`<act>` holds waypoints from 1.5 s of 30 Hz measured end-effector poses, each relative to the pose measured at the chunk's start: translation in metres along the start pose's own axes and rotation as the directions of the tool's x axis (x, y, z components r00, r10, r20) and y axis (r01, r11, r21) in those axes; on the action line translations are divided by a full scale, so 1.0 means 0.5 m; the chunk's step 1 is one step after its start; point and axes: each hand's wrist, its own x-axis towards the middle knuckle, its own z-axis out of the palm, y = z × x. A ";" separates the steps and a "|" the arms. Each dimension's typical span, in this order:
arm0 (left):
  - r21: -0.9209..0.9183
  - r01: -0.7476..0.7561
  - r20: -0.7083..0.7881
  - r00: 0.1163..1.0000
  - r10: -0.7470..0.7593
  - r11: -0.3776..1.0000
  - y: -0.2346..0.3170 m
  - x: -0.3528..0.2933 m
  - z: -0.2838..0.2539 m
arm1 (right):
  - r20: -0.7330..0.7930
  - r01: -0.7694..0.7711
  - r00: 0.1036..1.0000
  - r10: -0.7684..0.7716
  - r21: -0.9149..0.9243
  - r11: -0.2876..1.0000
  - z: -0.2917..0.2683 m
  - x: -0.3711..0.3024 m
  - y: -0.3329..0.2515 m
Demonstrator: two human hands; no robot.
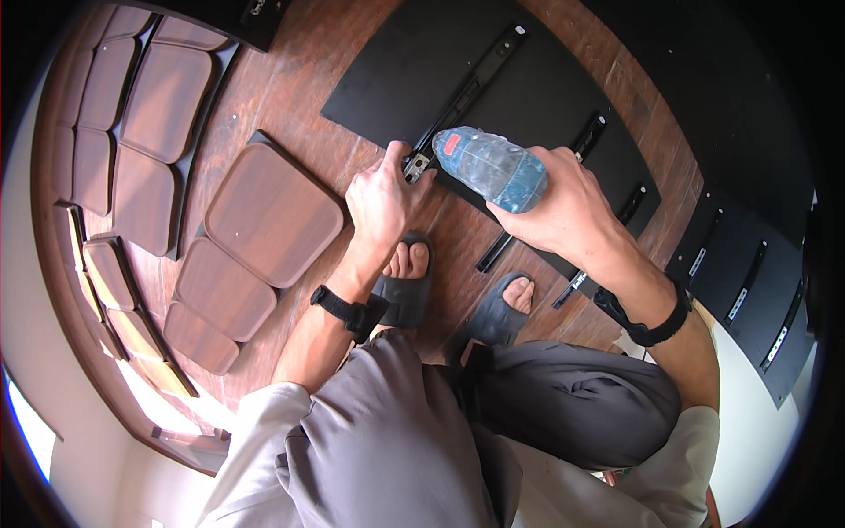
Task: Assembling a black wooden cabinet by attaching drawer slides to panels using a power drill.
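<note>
My right hand point(563, 211) is closed around a dusty blue power drill point(493, 167), seen from above; its bit is hidden beneath its body. My left hand point(380, 198) pinches the near end of a black metal drawer slide point(471, 88) between thumb and forefinger. That slide lies across a flat black panel point(387, 75) on the floor, its near end at the panel's edge. The drill's nose is just right of my left fingertips. Further right on the same panel sits another drawer slide point(590, 134), partly covered by my right hand.
Brown wood-grain fronts with rounded corners point(275, 211) lie on the wooden floor point(290, 88) to my left, with more stacked beyond. At right, another black panel point(748, 317) carries several slides point(744, 286). My sandalled feet point(502, 312) are close to the panel's near edge.
</note>
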 end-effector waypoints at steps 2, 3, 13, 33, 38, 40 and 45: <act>-0.007 -0.008 0.000 1.000 0.008 1.000 0.001 0.001 0.000 | 0.068 0.000 0.998 -0.002 0.024 1.000 -0.006 0.005 -0.012; 0.004 -0.006 0.009 1.000 0.006 1.000 0.003 0.001 0.000 | 0.061 -0.020 0.998 0.020 0.010 1.000 -0.008 0.007 -0.016; 0.065 0.014 0.041 0.999 -0.017 0.998 0.015 0.004 -0.011 | 0.140 -0.067 0.987 0.074 -0.058 0.996 -0.001 0.020 -0.016; 0.052 -0.018 0.025 1.000 0.017 0.999 0.014 0.009 -0.013 | 0.077 0.089 0.994 -0.082 -0.091 0.992 0.004 0.023 0.001; 0.040 -0.003 0.040 0.999 0.002 0.999 0.016 0.009 -0.019 | 0.091 0.173 0.983 -0.158 -0.202 0.964 0.004 0.023 0.008; 0.045 0.003 0.045 0.999 -0.005 0.999 0.016 0.011 -0.019 | 0.057 0.197 0.980 -0.190 -0.162 0.967 0.002 0.026 0.008; 0.082 -0.007 0.041 0.999 0.003 0.997 0.013 0.015 -0.016 | 0.128 0.161 0.982 -0.139 -0.184 0.970 -0.005 0.036 0.003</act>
